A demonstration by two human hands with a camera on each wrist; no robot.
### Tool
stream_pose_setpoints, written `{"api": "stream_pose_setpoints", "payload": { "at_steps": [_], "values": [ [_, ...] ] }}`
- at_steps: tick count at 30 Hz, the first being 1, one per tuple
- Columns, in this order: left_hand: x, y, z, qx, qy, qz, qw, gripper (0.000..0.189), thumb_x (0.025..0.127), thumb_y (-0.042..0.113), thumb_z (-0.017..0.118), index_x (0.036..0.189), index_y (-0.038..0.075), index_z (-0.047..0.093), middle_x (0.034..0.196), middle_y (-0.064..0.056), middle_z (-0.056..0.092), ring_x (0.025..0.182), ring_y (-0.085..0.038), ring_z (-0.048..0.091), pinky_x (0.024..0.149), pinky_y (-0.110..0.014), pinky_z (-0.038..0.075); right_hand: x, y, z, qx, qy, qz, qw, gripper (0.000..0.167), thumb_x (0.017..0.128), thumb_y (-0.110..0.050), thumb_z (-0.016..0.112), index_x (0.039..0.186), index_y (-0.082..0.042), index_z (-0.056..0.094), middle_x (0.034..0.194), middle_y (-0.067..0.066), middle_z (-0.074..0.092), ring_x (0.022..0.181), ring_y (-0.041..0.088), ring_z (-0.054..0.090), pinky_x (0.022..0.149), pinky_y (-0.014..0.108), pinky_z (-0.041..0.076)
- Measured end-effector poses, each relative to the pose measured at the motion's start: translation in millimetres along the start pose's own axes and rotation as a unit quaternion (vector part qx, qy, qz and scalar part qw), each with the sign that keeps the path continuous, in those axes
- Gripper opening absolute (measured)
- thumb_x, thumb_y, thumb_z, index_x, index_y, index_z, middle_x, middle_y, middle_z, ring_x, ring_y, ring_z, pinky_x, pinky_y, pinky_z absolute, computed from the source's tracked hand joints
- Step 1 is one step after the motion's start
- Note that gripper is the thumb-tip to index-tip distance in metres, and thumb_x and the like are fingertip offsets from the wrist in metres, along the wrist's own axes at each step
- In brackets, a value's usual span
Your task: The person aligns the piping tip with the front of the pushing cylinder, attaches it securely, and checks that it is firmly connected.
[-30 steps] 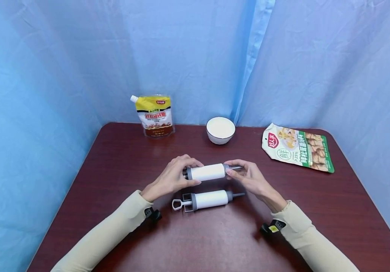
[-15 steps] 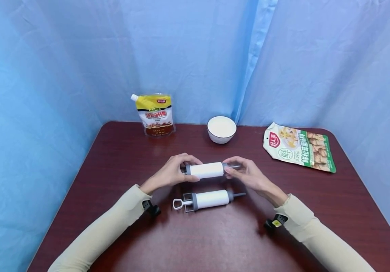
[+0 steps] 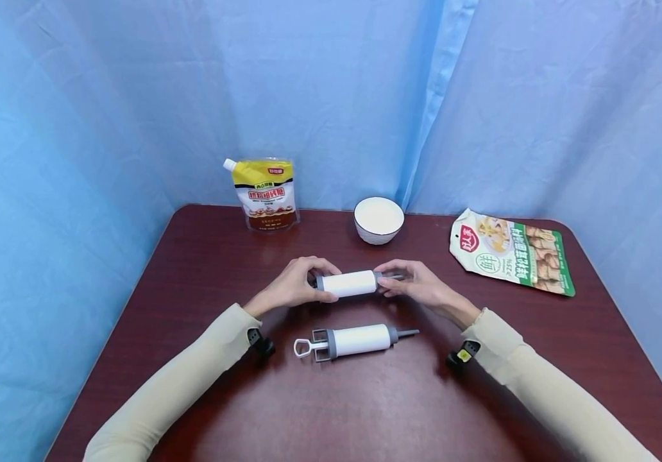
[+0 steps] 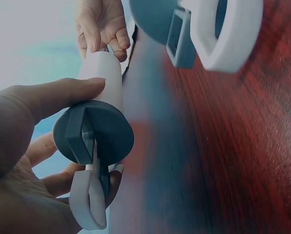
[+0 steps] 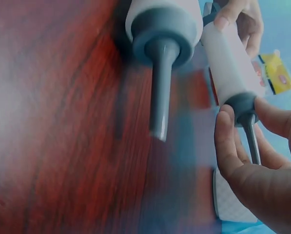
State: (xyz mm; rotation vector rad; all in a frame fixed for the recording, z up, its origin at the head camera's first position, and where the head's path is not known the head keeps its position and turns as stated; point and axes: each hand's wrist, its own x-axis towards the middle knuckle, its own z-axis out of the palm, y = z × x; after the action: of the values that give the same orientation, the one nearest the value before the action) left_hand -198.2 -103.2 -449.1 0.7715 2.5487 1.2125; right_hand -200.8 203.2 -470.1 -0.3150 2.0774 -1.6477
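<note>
Both hands hold a white icing syringe with grey ends, lying sideways between them over the middle of the table. My left hand grips its handle end, thumb on the white barrel just past the grey flange. A white pull ring sticks out below that palm. At the nozzle end, my right hand pinches the grey cap between thumb and fingers, and the thin nozzle points into the palm. A second, matching syringe lies on the table nearer the body, untouched.
On the dark red table, a yellow and brown spouted pouch stands at the back left. Behind the hands is a white bowl with white contents. A green and white food packet lies at the back right. Blue curtains enclose the table.
Both hands and the held syringe have shifted slightly toward the back of the table, widening the gap to the second syringe. The grips look the same.
</note>
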Motion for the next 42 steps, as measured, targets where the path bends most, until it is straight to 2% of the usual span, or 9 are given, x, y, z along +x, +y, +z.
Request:
{"api": "stream_pose_setpoints", "payload": {
  "at_steps": [5,13,18,25,31,37,42],
  "values": [
    [8.6,-8.6,0.9,0.01,-0.004,-0.011,0.9999,0.04,0.081,0.021,0.091,0.117,0.015,0.077,0.108,-0.005,0.076,0.097,-0.017,0.064,0.093,-0.042,0.054,10.3,5,-5,0.01,-0.005,0.007,0.9999,0.041,0.102,-0.01,0.067,0.138,0.008,0.059,0.121,0.015,0.068,0.094,0.018,0.076,0.089,0.036,0.062],
    [16.9,-16.9,5.7,0.023,-0.011,-0.035,0.9991,0.039,0.081,0.023,0.091,0.116,0.016,0.077,0.111,-0.003,0.077,0.1,-0.017,0.064,0.091,-0.034,0.052,18.2,15,-9,0.012,-0.002,0.022,0.9997,0.042,0.101,-0.011,0.069,0.138,0.007,0.06,0.123,0.018,0.067,0.092,0.012,0.076,0.087,0.033,0.062],
    [21.2,-19.6,10.9,0.029,-0.016,-0.04,0.9987,0.039,0.081,0.024,0.091,0.117,0.017,0.076,0.112,-0.003,0.076,0.102,-0.018,0.063,0.093,-0.036,0.051,19.0,19,-13,0.001,-0.004,0.019,0.9998,0.042,0.101,-0.01,0.068,0.137,0.009,0.06,0.124,0.025,0.066,0.093,0.014,0.077,0.085,0.034,0.063],
    [21.3,-19.8,10.0,0.033,-0.013,-0.049,0.9982,0.039,0.081,0.024,0.091,0.116,0.017,0.076,0.114,-0.003,0.076,0.104,-0.018,0.062,0.095,-0.035,0.05,22.3,20,-13,0.005,-0.015,0.026,0.9995,0.04,0.101,-0.01,0.068,0.136,0.008,0.061,0.119,0.023,0.068,0.09,0.019,0.079,0.08,0.036,0.064],
    [20.4,-19.1,8.9,0.033,-0.017,-0.05,0.9981,0.04,0.081,0.026,0.091,0.117,0.017,0.076,0.115,-0.003,0.076,0.103,-0.019,0.062,0.094,-0.035,0.05,20.4,19,-14,-0.003,-0.021,0.026,0.9994,0.044,0.101,-0.014,0.069,0.14,0.005,0.058,0.123,0.026,0.065,0.09,0.024,0.079,0.08,0.038,0.064],
    [19.9,-19.4,5.0,0.014,-0.023,-0.053,0.9982,0.049,0.078,0.028,0.093,0.122,0.016,0.074,0.119,-0.006,0.074,0.108,-0.022,0.062,0.1,-0.04,0.052,15.2,17,-19,-0.026,-0.007,0.028,0.9992,0.048,0.103,-0.019,0.068,0.144,0.001,0.055,0.126,0.028,0.065,0.091,0.028,0.079,0.079,0.041,0.064],
    [17.0,-19.6,-1.3,-0.003,-0.02,-0.043,0.9988,0.057,0.08,0.028,0.092,0.129,0.008,0.07,0.124,-0.014,0.072,0.114,-0.028,0.066,0.104,-0.046,0.053,8.3,14,-29,-0.081,0.008,0.033,0.9962,0.049,0.105,-0.023,0.065,0.145,0.001,0.052,0.128,0.029,0.064,0.091,0.031,0.079,0.077,0.041,0.064]
  ]
}}
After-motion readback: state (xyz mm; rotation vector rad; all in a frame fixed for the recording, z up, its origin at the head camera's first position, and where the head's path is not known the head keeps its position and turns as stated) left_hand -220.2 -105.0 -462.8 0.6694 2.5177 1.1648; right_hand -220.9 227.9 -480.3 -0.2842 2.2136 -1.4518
